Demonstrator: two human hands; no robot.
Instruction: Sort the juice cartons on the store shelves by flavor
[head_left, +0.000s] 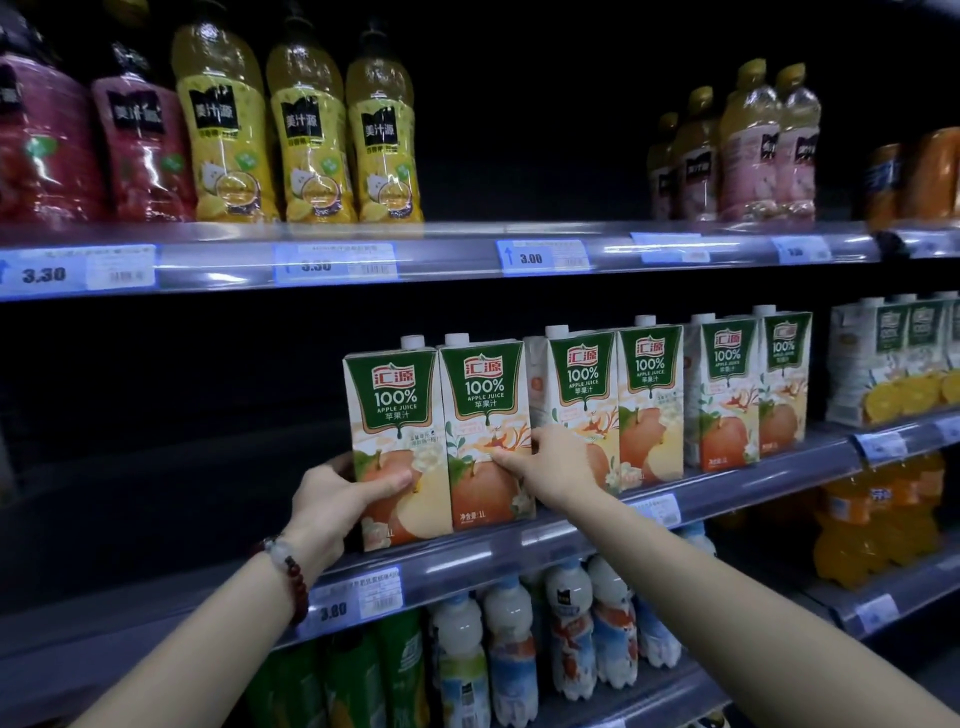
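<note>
Our left hand (343, 493) wraps the lower left edge of the leftmost tall white-and-green cardboard apple juice carton (397, 447), while our right hand (556, 462) presses loosely bent fingertips on its neighbouring apple carton (485, 431). We judge these full cartons heavy, stiff and smooth-sided, best gripped low across both side walls. They stand in a row on the grey metal middle shelf (571, 530), dark bare shelf to their left, orange juice cartons (893, 358) at far right.
</note>
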